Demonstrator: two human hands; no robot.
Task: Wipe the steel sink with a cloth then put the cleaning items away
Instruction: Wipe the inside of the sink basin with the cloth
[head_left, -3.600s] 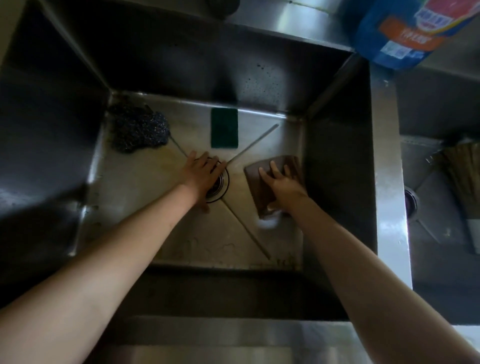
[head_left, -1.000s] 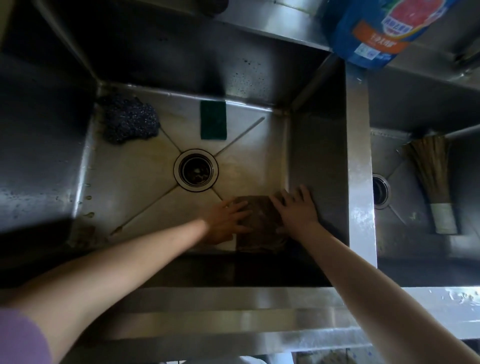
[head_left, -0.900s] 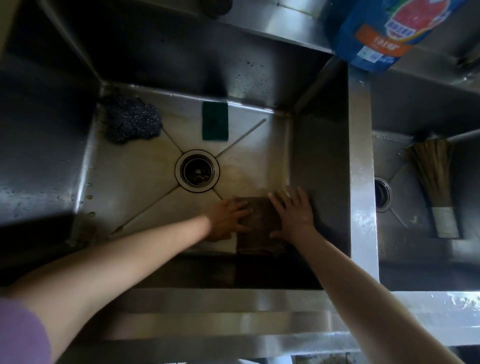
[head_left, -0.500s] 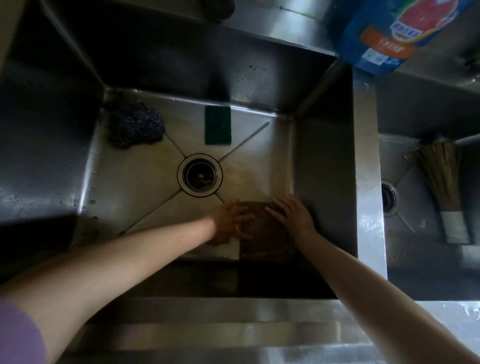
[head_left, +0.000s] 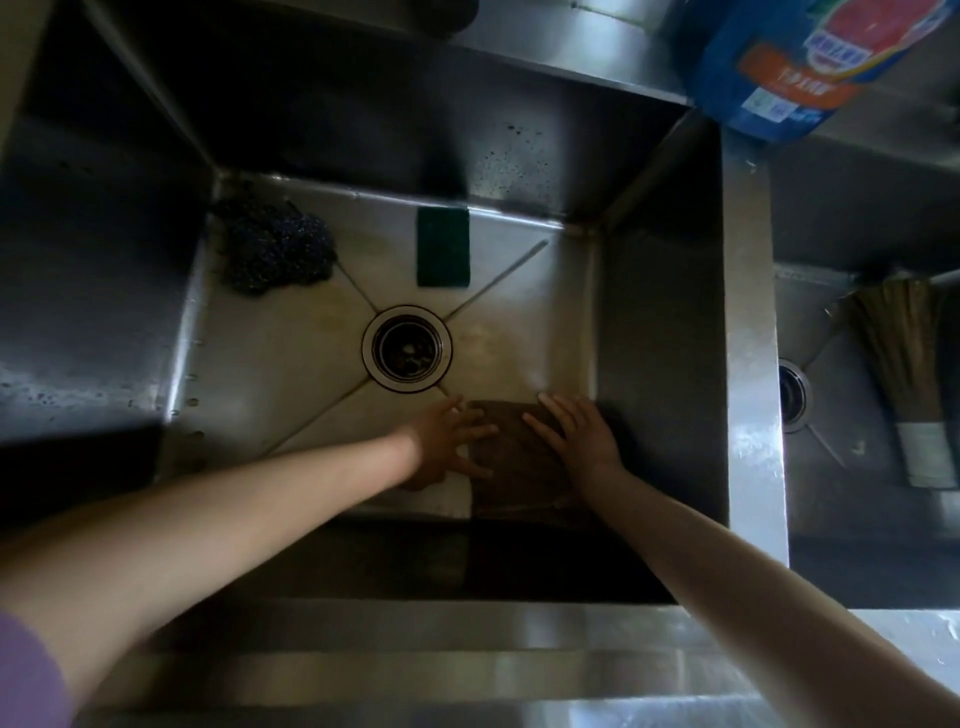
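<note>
Pressing flat, both hands (head_left: 584, 439) pin cloth (head_left: 514, 467) on sink floor (head_left: 270, 374)

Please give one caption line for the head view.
Both hands, left and right, press a brown cloth flat on the steel sink floor.

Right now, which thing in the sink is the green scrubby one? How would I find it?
Look in the big steel sink on the left, past the round drain, against the back wall. The green sponge lies flat there. It is a neat rectangle, unlike the dark, lumpy scouring ball in the back left corner.
</note>
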